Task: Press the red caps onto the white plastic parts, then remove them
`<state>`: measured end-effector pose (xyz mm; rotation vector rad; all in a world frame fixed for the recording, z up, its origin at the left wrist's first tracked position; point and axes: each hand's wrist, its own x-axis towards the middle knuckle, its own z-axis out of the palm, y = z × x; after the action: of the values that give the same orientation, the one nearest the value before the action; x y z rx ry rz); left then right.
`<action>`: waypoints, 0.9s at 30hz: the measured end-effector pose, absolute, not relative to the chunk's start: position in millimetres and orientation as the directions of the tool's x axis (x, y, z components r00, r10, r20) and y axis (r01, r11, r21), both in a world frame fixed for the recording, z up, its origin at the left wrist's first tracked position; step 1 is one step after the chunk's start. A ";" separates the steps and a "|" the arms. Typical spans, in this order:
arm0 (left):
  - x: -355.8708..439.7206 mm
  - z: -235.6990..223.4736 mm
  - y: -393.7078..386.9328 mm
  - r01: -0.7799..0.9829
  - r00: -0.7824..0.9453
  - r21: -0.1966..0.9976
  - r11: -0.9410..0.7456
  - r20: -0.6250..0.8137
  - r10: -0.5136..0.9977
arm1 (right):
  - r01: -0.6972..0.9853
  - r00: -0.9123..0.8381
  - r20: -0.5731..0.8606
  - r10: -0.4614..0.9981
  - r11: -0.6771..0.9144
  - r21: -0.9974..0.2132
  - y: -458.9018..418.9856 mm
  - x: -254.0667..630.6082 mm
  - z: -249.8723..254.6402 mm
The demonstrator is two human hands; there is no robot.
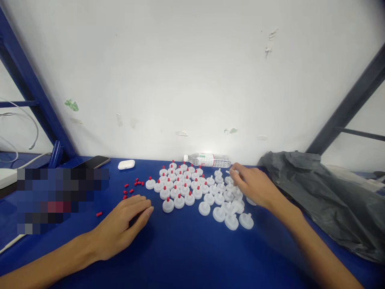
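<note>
My left hand (122, 224) rests on the blue table, thumb apart from its loosely stretched fingers, with nothing seen in it. Just beyond it lie several small red caps (131, 191). In the middle stand many round white nozzle lids with red tips (179, 202), close together. To their right is a group of white nozzle lids without red tips (219, 214), some upright and some tilted. At that group's far right side, my right hand (251, 182) is closed on a white nozzle lid (227, 171); its narrow tip shows beside the fingertips and the rest is mostly hidden.
A clear bottle (207, 159) lies along the wall behind the lids. A white earbud case (126, 164) and a phone (99, 161) are at the back left. Dark plastic sheeting (319, 196) covers the right side. Blue metal posts (36, 80) frame the table.
</note>
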<state>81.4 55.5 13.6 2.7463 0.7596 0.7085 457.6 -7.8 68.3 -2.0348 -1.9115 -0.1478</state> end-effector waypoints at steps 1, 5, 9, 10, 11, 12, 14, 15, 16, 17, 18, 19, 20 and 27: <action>80.8 13.8 55.6 0.433 0.749 0.316 -0.844 0.395 0.532 | 0.984 0.084 0.291 0.953 -0.033 -0.173 -7.2 456.8 66.1; 78.4 14.3 58.8 0.448 0.747 0.326 -0.833 0.375 0.549 | 0.986 0.065 0.261 0.963 -0.022 -0.163 -5.2 453.5 60.3; 77.5 13.2 59.8 0.464 0.759 0.337 -0.819 0.325 0.564 | 0.984 0.049 0.268 0.962 -0.001 -0.177 -4.2 457.3 61.0; 77.4 13.3 59.5 0.469 0.759 0.345 -0.813 0.313 0.571 | 0.984 0.048 0.279 0.959 0.003 -0.180 -3.7 460.2 61.5; 77.5 13.6 59.0 0.474 0.758 0.356 -0.805 0.300 0.579 | 0.983 0.050 0.297 0.954 0.005 -0.182 -3.1 463.9 62.0; 77.7 14.2 58.5 0.480 0.754 0.370 -0.795 0.288 0.590 | 0.983 0.056 0.319 0.946 0.003 -0.181 -2.7 468.1 62.6; 78.6 16.1 57.5 0.489 0.745 0.394 -0.778 0.275 0.607 | 0.984 0.079 0.361 0.929 -0.015 -0.175 -2.4 477.5 64.4; 79.2 17.0 57.1 0.486 0.743 0.401 -0.777 0.279 0.608 | 0.985 0.093 0.373 0.923 -0.029 -0.172 -2.9 482.1 65.6; 79.9 17.8 56.9 0.476 0.740 0.403 -0.781 0.295 0.604 | 0.985 0.108 0.378 0.920 -0.047 -0.168 -3.8 486.4 66.8; 80.6 18.3 56.9 0.462 0.741 0.401 -0.791 0.316 0.592 | 0.984 0.125 0.374 0.919 -0.066 -0.165 -5.2 490.4 68.0; 81.2 18.4 57.1 0.445 0.745 0.393 -0.805 0.336 0.576 | 0.983 0.142 0.363 0.921 -0.087 -0.161 -6.8 494.0 69.2; 81.8 18.2 57.5 0.429 0.753 0.381 -0.819 0.350 0.557 | 0.982 0.157 0.348 0.924 -0.108 -0.157 -8.6 497.3 70.0; 82.3 17.6 58.1 0.420 0.760 0.365 -0.831 0.358 0.542 | 0.980 0.172 0.330 0.928 -0.127 -0.151 -10.3 500.4 70.5; 82.8 10.1 62.6 0.429 0.778 0.318 -0.846 0.346 0.524 | 0.979 0.179 0.198 0.964 -0.155 -0.132 -13.3 520.0 63.1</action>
<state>82.8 62.6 10.1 2.7498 0.7473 0.6321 520.0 -13.3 63.1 -2.2245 -1.8750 -0.0980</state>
